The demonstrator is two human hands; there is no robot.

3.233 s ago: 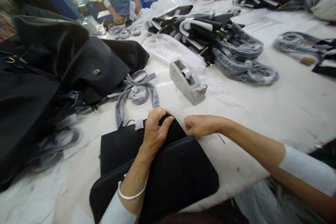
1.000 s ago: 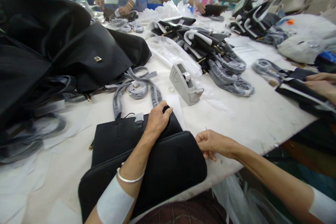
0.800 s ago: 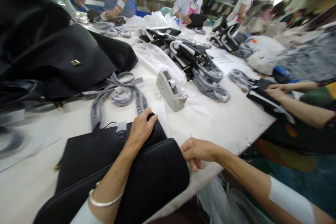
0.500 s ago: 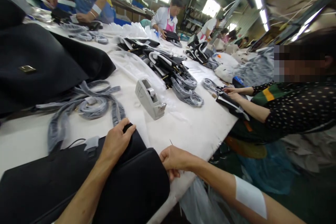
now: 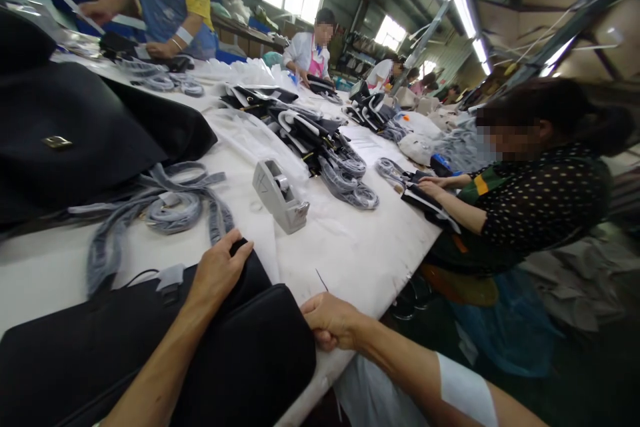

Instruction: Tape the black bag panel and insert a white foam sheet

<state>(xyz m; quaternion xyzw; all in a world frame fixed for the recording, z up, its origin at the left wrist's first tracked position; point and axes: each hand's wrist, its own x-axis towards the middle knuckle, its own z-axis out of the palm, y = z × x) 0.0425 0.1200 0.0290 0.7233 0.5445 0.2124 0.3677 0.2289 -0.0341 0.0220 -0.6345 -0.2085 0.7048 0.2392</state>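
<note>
A black handbag (image 5: 240, 360) lies at the near edge of the white table (image 5: 360, 253), in front of me. My left hand (image 5: 217, 273) rests on its top with the fingers curled over the upper edge. My right hand (image 5: 330, 320) is closed at the bag's right corner. A thin dark thread or needle (image 5: 321, 279) sticks up from its fingers. A small white tag (image 5: 170, 275) sits on the bag to the left of my left hand.
A grey tape dispenser (image 5: 279, 195) stands mid-table. Wrapped grey straps (image 5: 165, 203) lie left of it, large black bags (image 5: 75, 140) behind. More bags and straps (image 5: 320, 140) are piled further back. A seated person (image 5: 525, 193) works at the right edge; others stand beyond.
The view has swung up and to the right, bringing in the seated person. My right hand has slid from the bag's top edge down to its right corner. My left hand has stayed on the bag.
</note>
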